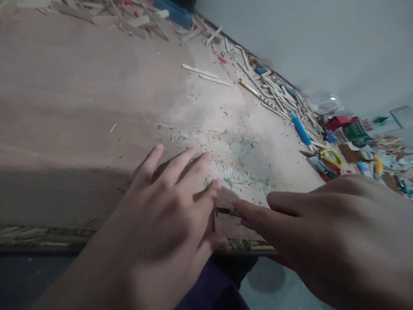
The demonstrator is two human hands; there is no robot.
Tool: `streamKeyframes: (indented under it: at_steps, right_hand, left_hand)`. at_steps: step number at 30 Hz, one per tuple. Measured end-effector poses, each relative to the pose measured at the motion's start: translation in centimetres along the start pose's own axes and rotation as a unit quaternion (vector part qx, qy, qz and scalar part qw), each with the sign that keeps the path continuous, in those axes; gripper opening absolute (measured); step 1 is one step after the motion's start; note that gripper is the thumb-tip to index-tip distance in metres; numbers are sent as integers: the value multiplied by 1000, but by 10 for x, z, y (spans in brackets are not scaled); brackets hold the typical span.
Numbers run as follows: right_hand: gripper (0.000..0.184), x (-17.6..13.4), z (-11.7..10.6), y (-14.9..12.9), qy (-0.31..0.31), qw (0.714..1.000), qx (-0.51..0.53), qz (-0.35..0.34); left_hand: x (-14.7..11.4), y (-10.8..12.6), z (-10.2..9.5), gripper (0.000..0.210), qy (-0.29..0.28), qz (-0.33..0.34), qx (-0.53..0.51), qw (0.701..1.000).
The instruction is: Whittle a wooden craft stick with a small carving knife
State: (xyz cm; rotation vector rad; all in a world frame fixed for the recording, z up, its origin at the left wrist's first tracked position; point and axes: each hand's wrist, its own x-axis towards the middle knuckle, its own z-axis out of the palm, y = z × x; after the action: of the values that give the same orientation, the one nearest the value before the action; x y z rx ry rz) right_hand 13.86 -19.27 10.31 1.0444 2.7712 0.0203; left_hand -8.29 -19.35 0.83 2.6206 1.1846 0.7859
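Note:
My left hand (174,202) lies palm down near the front edge of the wooden table (80,99), its fingers stretched out and slightly spread. Under its thumb side runs a thin strip edge (215,220), mostly hidden. My right hand (325,219) is closed, with the index finger extended along a thin, dark-tipped tool (227,211). The tool's tip points left and meets the strip close to my left thumb. Most of its handle is hidden in my right hand. Green shavings (232,181) lie scattered just beyond both hands.
Two pale craft sticks (200,71) lie farther back. Along the wall edge are a patterned pencil (258,92), a blue-handled tool (300,128), yellow-handled pliers (329,156) and heaps of wood sticks (284,97). More wood scraps (112,17) cover the far left.

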Motion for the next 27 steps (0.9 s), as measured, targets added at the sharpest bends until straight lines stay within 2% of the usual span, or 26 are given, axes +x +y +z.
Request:
streamKeyframes:
  at_steps: [4,11,16,19,23,27]
  right_hand:
    - [49,-10,7,5,20,999,33,14]
    - [44,-32,17,11,-7,999,24,-23]
    - [42,-40,24,8,28,999,7,-41]
    - [39,-41,28,8,57,997,34,-35]
    - [47,-43,33,14,40,993,101,-33]
    - [42,-42,36,20,28,989,143,-32]
  left_hand:
    - [-3,-1,2,40,17,-5,-1,1000]
    - [-12,1,6,46,12,-24,-21,999]
    - [-9,0,3,29,7,-34,-45,998]
    - [-8,-1,1,38,-11,-29,-32,999]
    - [-9,-1,1,40,-21,-18,-6,1000]
    - [-7,0,3,45,-23,-29,-1,999]
